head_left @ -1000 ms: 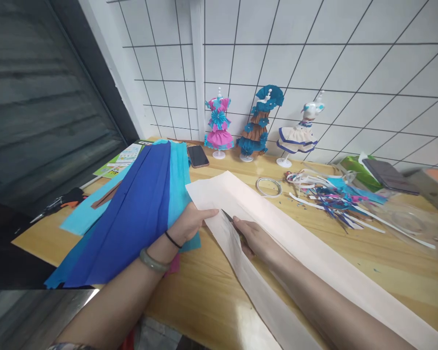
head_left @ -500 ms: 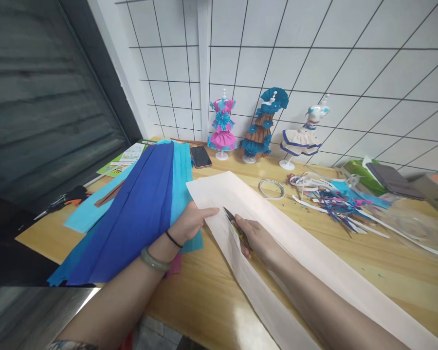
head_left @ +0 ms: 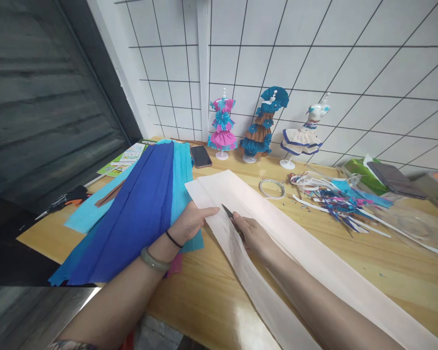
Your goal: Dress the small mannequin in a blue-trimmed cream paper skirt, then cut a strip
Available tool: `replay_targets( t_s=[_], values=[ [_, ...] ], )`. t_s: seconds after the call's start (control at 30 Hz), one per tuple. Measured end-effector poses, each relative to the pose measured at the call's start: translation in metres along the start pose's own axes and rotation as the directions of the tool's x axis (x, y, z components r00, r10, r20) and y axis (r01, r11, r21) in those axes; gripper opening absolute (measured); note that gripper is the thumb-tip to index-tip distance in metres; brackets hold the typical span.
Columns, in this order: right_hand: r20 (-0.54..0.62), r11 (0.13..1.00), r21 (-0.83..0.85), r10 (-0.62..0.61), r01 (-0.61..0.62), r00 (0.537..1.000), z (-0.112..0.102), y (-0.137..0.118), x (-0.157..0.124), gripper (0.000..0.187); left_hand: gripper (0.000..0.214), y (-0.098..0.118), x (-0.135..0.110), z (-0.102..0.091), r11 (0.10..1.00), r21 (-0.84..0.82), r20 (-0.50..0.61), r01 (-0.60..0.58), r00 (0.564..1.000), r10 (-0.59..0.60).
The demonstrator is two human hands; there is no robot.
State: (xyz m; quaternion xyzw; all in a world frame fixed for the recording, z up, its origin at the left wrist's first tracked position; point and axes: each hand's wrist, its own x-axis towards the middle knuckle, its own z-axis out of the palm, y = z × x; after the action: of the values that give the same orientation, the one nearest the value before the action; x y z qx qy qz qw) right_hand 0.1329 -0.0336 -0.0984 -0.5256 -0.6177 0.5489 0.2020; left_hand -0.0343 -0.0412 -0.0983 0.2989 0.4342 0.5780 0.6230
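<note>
A long white sheet of crepe paper point(head_left: 299, 223) runs from the table's middle to the lower right. My left hand point(head_left: 192, 222) pinches its near left edge, thumb on top and fingers underneath. In my right hand point(head_left: 253, 235) is a pair of scissors point(head_left: 228, 212), dark blades pointing up and left at the paper, just right of my left thumb. The handles are mostly hidden by my fingers. A cut strip of the white paper hangs apart from the sheet below the scissors and trails toward the lower edge of the view.
Blue crepe paper point(head_left: 138, 209) lies left of my left hand. A phone point(head_left: 201, 156) and three small dressed mannequins, including a pink one point(head_left: 222, 127), stand along the wall. A tape roll point(head_left: 272, 189) and paper scraps point(head_left: 336, 199) lie right. A glue gun point(head_left: 67, 198) rests far left.
The scissors have shifted slightly up and left, and their handles are now more hidden by my right hand. My left hand keeps its pinch on the paper.
</note>
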Motion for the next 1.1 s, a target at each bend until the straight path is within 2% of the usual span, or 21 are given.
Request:
replay_targets(
  t_s=[0.17, 0.4, 0.77, 0.9, 1.1],
  values=[
    [0.004, 0.999, -0.039, 0.005, -0.005, 1.0, -0.003, -0.004, -0.004, 0.058, 0.054, 0.002, -0.002, 0.001, 1.0, -0.001, 0.001, 0.004, 1.0, -0.004],
    [-0.007, 0.996, -0.079, 0.046, -0.047, 0.999, -0.005, -0.011, -0.006, 0.054, 0.052, 0.004, -0.004, 0.004, 1.0, 0.008, -0.013, 0.018, 1.0, -0.018],
    [0.007, 0.998, -0.059, 0.02, -0.019, 1.0, -0.005, -0.012, -0.007, 0.048, 0.051, 0.002, -0.002, 0.002, 1.0, 0.002, 0.001, 0.008, 1.0, -0.008],
    [0.0, 0.998, -0.056, 0.028, -0.028, 1.0, -0.005, -0.013, -0.008, 0.05, 0.05, 0.002, -0.002, 0.003, 1.0, -0.006, -0.003, 0.004, 1.0, -0.004],
    [-0.003, 1.0, -0.016, -0.025, 0.025, 1.0, -0.005, -0.01, -0.005, 0.054, 0.05, 0.002, -0.002, 0.002, 1.0, 0.001, -0.009, 0.003, 1.0, -0.003]
  ],
)
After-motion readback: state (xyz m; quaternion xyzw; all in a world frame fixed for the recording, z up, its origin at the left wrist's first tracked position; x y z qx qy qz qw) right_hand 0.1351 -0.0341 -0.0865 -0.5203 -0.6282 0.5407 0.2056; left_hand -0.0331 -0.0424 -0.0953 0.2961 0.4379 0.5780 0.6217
